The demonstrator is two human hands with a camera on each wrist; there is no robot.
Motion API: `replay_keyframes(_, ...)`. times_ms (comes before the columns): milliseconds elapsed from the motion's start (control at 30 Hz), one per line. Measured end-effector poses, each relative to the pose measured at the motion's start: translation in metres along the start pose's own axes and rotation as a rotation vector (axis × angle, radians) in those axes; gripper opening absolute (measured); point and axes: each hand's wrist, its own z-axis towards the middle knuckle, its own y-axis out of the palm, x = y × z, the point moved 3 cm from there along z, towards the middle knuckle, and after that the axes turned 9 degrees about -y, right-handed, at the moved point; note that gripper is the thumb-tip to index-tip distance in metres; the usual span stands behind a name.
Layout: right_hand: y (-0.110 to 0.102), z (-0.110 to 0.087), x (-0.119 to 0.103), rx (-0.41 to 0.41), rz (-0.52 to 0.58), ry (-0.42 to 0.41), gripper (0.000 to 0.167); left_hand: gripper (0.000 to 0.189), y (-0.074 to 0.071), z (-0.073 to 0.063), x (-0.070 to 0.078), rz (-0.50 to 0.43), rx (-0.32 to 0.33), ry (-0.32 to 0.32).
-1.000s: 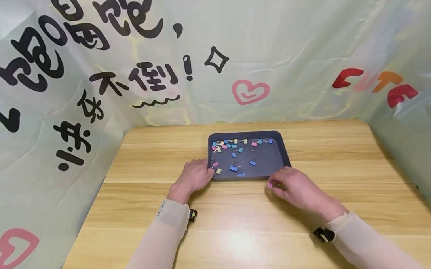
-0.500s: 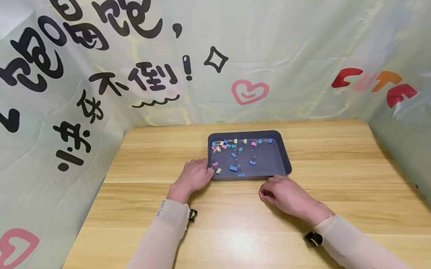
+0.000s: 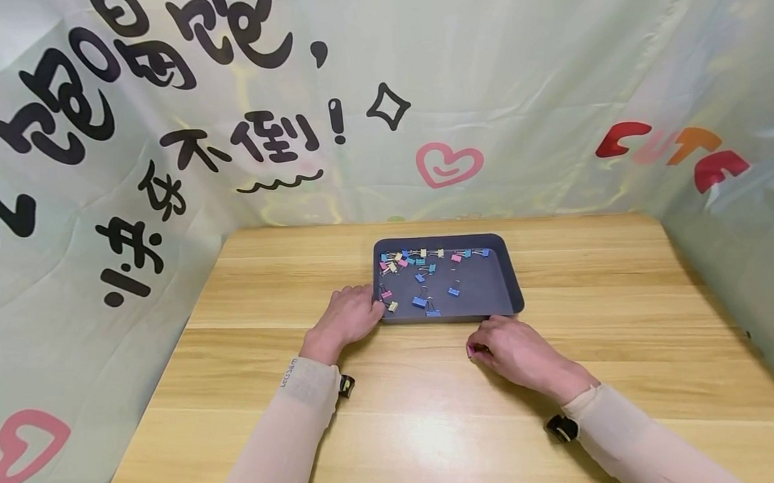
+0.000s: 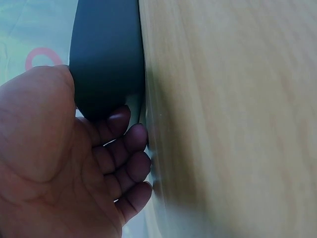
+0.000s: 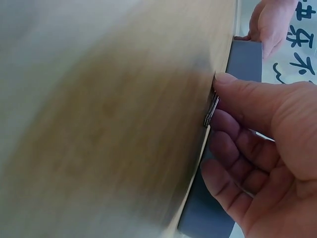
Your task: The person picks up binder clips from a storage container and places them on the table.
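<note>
Wooden table (image 3: 412, 404), right grip (image 3: 519, 352) pinched on pink clip (image 3: 470, 351), long edge roughly fore-aft

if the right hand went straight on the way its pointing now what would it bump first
Probably the near wall of the dark tray: the right hand, pinching a pink binder clip, angles toward it, though depth is unclear.

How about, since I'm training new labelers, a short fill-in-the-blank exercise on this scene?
1. The right hand pinches a small clip whose body is ____.
2. The left hand holds the tray near its front ____ corner.
3. Inside the tray, the frontmost clip is ____.
4. Beyond the tray, the backdrop shows a pink ____.

Missing words: pink; left; blue; heart.
</note>
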Motion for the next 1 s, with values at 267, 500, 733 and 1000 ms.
replay_keyframes(267,-0.001,0.0,-0.001,0.023,-0.004,-0.004,0.011,0.058,-0.001,0.001,0.0,-0.004,-0.001,0.008)
replay_keyframes(500,-0.001,0.0,0.001,0.019,0.001,0.005,0.013,0.06,-0.001,0.001,0.0,-0.002,-0.004,0.007)
replay_keyframes(733,0.0,-0.001,0.001,0.012,-0.003,0.018,0.011,0.06,0.0,0.001,0.0,0.011,0.002,0.004)
replay_keyframes(1000,-0.018,0.002,0.0,0.025,0.062,0.019,0.009,0.061,0.0,0.0,0.001,0.011,-0.008,-0.006)
